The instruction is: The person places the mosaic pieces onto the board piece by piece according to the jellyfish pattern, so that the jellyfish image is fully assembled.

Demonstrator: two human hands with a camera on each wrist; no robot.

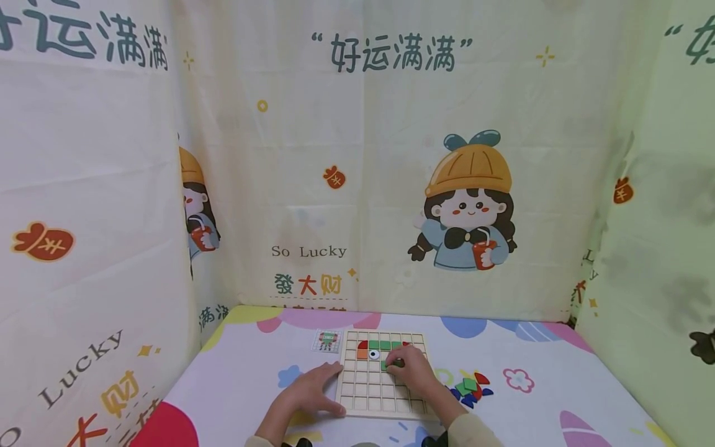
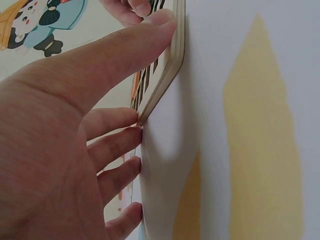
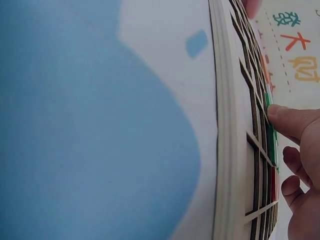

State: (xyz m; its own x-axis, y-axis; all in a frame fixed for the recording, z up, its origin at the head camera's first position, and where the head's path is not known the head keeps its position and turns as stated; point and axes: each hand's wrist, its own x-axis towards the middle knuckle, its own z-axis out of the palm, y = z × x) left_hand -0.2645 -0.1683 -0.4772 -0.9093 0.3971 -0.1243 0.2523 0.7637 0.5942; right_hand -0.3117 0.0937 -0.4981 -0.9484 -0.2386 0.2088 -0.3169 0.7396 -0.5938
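A wooden grid board lies on the table, with a row of green tiles near its far edge between red pieces. Below that row sit an orange tile and a white tile with an eye. My left hand spreads along the board's left side, thumb on the near corner and fingertips at the edge, as the left wrist view shows. Over the middle of the grid, my right hand pinches a small green tile at its fingertips, partly covering it.
A small pattern card with a printed figure lies left of the board's far corner. To the right is a loose pile of red, green and blue pieces. Printed cloth walls enclose the table at the back and both sides.
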